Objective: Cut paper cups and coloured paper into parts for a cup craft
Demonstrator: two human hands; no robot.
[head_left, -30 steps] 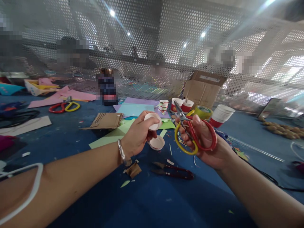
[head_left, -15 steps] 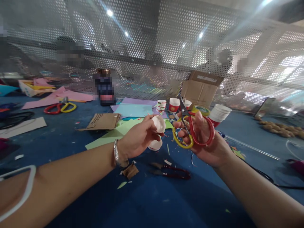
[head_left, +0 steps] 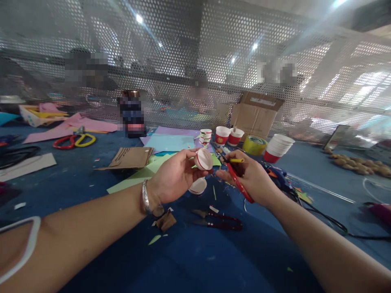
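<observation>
A small white cup piece with a red rim (head_left: pixel 204 159) is held in my left hand (head_left: pixel 174 175), its hollow side facing up and toward the right. My right hand (head_left: pixel 249 175) grips scissors with red and yellow handles (head_left: pixel 240 184); their blades are mostly hidden near the cup piece. Another shallow white cup piece (head_left: pixel 198 186) lies on the blue table just below my left hand. Closer to me are dark red thread snips (head_left: pixel 224 221), lying flat beside a scrap of brown paper (head_left: pixel 166 221).
Behind my hands stand paper cups (head_left: pixel 222 135), yellow tape (head_left: pixel 254 145), a cup stack (head_left: pixel 277 147) and an opened cardboard box (head_left: pixel 255 116). Cardboard (head_left: pixel 131 158), coloured paper (head_left: pixel 171 140) and other scissors (head_left: pixel 75 141) lie to the left. Cables run along the right.
My right hand has turned palm down and moved slightly left, swinging the scissors from upright to pointing toward the cup piece. My left hand has tilted the cup piece, showing its red rim.
</observation>
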